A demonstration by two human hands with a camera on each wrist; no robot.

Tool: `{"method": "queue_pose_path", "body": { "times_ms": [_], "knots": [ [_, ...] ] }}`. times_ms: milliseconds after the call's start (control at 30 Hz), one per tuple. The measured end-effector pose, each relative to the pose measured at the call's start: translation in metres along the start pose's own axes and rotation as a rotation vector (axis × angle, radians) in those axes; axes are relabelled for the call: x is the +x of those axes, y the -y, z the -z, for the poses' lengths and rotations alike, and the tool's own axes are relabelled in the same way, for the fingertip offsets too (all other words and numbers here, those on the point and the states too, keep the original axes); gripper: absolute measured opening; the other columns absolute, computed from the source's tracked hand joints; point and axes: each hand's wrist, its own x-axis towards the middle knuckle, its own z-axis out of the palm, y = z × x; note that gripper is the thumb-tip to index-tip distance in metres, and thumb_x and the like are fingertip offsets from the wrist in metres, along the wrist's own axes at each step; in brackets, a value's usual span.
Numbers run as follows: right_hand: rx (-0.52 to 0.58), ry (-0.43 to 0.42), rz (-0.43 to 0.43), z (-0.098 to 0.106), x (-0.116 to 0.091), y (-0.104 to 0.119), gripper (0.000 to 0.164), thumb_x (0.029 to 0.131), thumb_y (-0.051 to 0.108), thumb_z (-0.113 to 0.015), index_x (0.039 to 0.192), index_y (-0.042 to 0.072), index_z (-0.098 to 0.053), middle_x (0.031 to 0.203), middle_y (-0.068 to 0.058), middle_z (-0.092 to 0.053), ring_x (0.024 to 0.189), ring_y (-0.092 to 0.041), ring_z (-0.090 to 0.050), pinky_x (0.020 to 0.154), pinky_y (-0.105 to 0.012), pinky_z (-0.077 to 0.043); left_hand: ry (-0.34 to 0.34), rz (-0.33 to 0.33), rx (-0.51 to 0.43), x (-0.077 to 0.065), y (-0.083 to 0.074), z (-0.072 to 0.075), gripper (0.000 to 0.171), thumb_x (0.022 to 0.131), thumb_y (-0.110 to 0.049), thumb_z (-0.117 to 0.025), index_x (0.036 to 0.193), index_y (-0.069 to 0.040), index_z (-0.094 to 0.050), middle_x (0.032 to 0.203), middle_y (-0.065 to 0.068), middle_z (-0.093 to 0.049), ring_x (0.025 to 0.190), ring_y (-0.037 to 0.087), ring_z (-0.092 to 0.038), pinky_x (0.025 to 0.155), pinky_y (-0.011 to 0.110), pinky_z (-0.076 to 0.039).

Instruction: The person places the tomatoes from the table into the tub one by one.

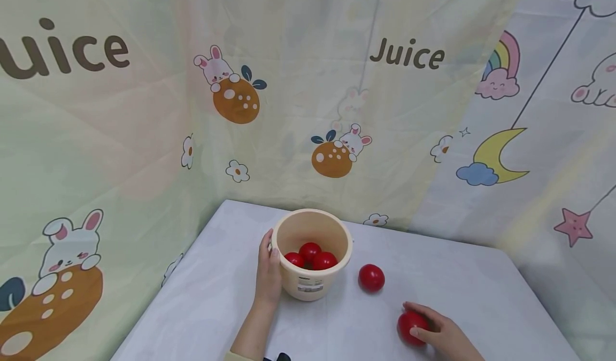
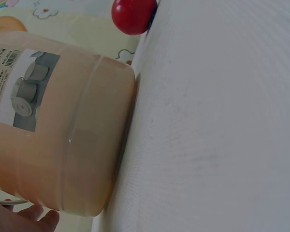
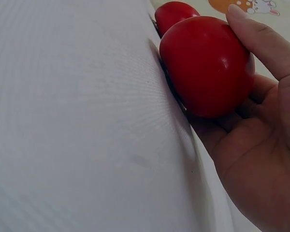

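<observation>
In the head view, a cream plastic bucket (image 1: pixel 310 289) stands upright with several tomatoes (image 1: pixel 310 251) inside. My left hand (image 1: pixel 269 270) rests against the bucket's left side, fingers reaching up near the rim. The left wrist view shows its fingertips (image 2: pixel 49 220) beside the bucket wall (image 2: pixel 82 145). At the front right, my right hand (image 1: pixel 440 331) grips a tomato (image 1: pixel 408 326) low at the table surface. Close up, the thumb and fingers lie around that tomato (image 3: pixel 208 67). Another tomato (image 1: pixel 371 278) sits between the bucket and my right hand.
A white cloth covers the table (image 1: pixel 356 329). Patterned curtains (image 1: pixel 289 152) hang behind it and along both sides. A small black object (image 1: pixel 283 356) shows at the bottom edge near my left forearm. The bucket carries a printed label (image 2: pixel 24 89).
</observation>
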Motion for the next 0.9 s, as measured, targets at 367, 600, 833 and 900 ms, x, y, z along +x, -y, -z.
{"method": "queue_pose_path", "body": {
  "times_ms": [367, 600, 833, 900],
  "knots": [
    [-0.047, -0.031, -0.012, 0.0, 0.003, 0.006, 0.091, 0.062, 0.052, -0.084, 0.141, 0.019, -0.054, 0.138, -0.015, -0.054, 0.12, -0.034, -0.048, 0.08, -0.045, -0.06, -0.005, 0.004, 0.002, 0.0, -0.002, -0.001, 0.051, 0.098, -0.051, -0.042, 0.147, -0.048, -0.029, 0.153, -0.016, -0.036, 0.143, 0.017, -0.038, 0.11, 0.058, -0.041],
    [-0.096, -0.046, 0.023, 0.005, 0.005, 0.014, 0.095, 0.059, 0.053, -0.085, 0.141, 0.018, -0.054, 0.138, -0.015, -0.055, 0.121, -0.034, -0.049, 0.079, -0.044, -0.061, -0.002, 0.01, 0.002, 0.0, -0.003, -0.001, 0.056, 0.097, -0.052, -0.043, 0.15, -0.042, -0.029, 0.153, -0.016, -0.036, 0.143, 0.017, -0.038, 0.11, 0.059, -0.04],
    [-0.089, -0.043, 0.081, 0.015, 0.003, 0.029, 0.089, 0.065, 0.048, -0.086, 0.142, 0.019, -0.052, 0.138, -0.014, -0.054, 0.119, -0.031, -0.052, 0.076, -0.043, -0.061, -0.002, 0.001, -0.003, 0.0, -0.001, -0.001, 0.055, 0.097, -0.051, -0.043, 0.149, -0.043, -0.029, 0.153, -0.016, -0.036, 0.142, 0.017, -0.038, 0.11, 0.059, -0.04],
    [-0.086, -0.037, 0.094, 0.019, 0.001, 0.035, 0.088, 0.067, 0.046, -0.085, 0.143, 0.019, -0.051, 0.138, -0.014, -0.053, 0.118, -0.031, -0.053, 0.076, -0.043, -0.061, -0.003, 0.001, -0.003, 0.0, -0.001, -0.002, 0.053, 0.097, -0.051, -0.043, 0.148, -0.045, -0.029, 0.153, -0.016, -0.036, 0.142, 0.017, -0.038, 0.11, 0.059, -0.04]
  ]
}}
